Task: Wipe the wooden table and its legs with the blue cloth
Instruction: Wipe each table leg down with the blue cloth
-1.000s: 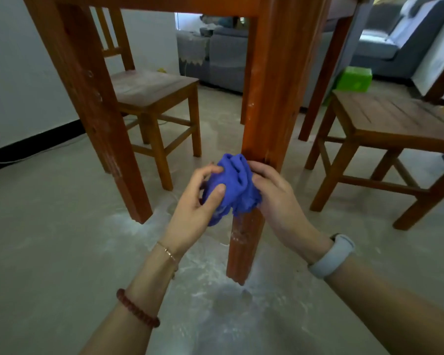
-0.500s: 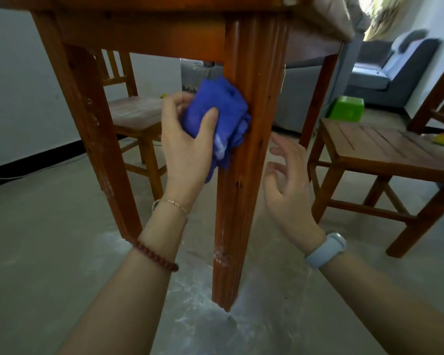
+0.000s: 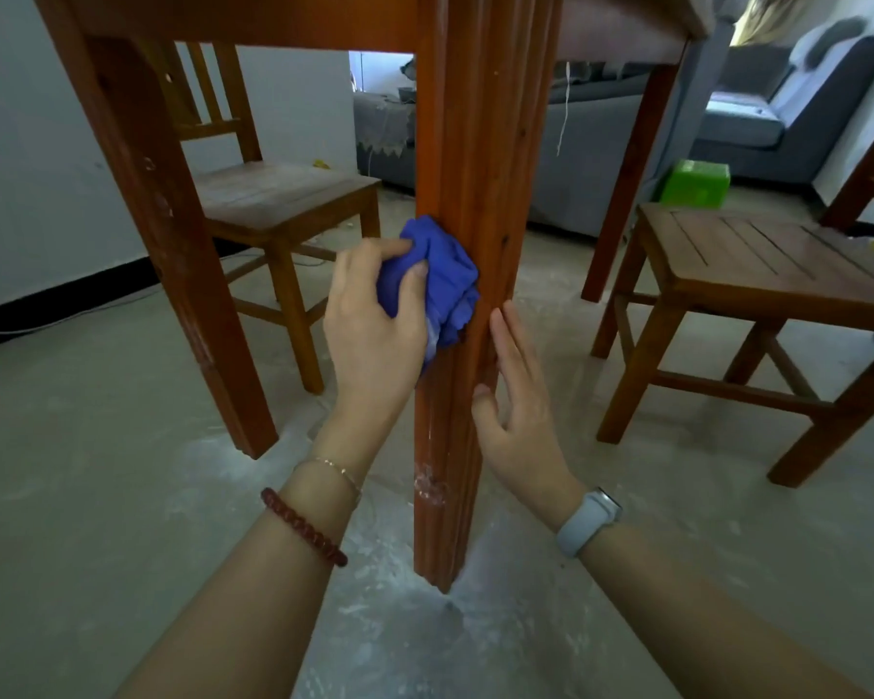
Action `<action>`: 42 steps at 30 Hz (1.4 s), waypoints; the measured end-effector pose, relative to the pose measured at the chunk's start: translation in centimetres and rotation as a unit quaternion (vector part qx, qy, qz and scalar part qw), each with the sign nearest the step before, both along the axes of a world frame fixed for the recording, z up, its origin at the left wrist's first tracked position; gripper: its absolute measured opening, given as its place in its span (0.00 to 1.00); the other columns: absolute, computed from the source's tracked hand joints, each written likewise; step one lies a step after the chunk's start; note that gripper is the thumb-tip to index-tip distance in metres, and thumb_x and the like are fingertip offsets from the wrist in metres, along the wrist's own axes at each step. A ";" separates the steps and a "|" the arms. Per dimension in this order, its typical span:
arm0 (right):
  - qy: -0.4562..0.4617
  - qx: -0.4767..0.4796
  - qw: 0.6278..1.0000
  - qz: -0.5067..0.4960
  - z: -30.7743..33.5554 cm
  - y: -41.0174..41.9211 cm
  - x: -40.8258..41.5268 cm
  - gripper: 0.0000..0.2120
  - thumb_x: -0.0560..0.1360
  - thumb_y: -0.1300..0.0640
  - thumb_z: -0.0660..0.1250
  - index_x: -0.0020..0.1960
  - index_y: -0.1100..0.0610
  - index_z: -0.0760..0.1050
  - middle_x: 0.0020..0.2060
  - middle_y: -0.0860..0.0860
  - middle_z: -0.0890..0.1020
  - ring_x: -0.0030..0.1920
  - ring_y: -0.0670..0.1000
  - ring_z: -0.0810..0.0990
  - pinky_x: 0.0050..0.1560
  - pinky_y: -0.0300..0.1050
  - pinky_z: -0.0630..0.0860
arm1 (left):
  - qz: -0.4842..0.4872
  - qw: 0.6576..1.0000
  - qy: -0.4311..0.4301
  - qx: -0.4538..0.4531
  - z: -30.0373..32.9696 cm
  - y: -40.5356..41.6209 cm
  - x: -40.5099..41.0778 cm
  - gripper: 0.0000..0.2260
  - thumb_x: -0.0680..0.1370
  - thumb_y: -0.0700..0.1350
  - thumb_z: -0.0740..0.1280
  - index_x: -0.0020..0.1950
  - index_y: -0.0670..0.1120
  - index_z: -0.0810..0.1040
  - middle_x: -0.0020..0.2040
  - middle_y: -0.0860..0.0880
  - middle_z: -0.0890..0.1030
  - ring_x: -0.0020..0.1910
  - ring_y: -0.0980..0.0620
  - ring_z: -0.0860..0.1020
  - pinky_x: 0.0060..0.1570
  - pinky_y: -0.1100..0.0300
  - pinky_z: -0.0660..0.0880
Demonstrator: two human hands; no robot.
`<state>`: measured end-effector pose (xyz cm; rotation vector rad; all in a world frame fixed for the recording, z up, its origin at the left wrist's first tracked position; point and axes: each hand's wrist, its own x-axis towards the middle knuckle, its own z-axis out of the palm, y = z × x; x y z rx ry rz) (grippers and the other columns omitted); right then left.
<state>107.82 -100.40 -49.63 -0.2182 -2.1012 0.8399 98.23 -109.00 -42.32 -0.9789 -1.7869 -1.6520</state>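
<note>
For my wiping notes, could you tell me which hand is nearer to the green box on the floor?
Right. The right hand rests on the table leg's side facing the green box; the left hand grips the blue cloth on the far side.

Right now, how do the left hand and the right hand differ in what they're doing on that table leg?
The left hand grips the bunched blue cloth against the front table leg, fingers curled round it; the right hand holds nothing, its fingers straight and laid flat on the leg. The left hand sits higher, the right lower. The left wrist wears a red bead bracelet, the right a pale watch. Both are at the same leg.
</note>
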 end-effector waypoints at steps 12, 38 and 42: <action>0.026 -0.025 0.999 -0.006 0.2 0.0 0.0 0.25 0.75 0.53 0.53 0.71 0.49 0.54 0.72 0.49 0.58 0.72 0.41 0.56 0.72 0.42 0.58 | 0.021 0.992 0.031 -0.117 -3.0 -0.8 0.3 0.14 0.75 0.48 0.58 0.52 0.41 0.76 0.53 0.43 0.76 0.52 0.50 0.75 0.51 0.57 0.74; -0.089 -0.066 0.994 0.001 -9.9 -0.3 1.3 0.28 0.76 0.59 0.52 0.69 0.40 0.47 0.72 0.42 0.51 0.71 0.35 0.52 0.71 0.54 0.62 | 0.013 0.956 -0.049 -0.288 -21.7 -2.0 1.8 0.06 0.72 0.43 0.64 0.46 0.43 0.77 0.46 0.46 0.80 0.43 0.45 0.78 0.46 0.64 0.67; -0.081 -0.073 0.994 -0.001 -10.5 -0.3 1.1 0.26 0.75 0.56 0.52 0.70 0.44 0.49 0.72 0.46 0.53 0.72 0.39 0.54 0.70 0.56 0.64 | 0.021 0.993 -0.022 -0.118 -16.5 -0.8 1.6 0.06 0.74 0.42 0.64 0.47 0.41 0.77 0.47 0.45 0.79 0.47 0.52 0.74 0.50 0.67 0.67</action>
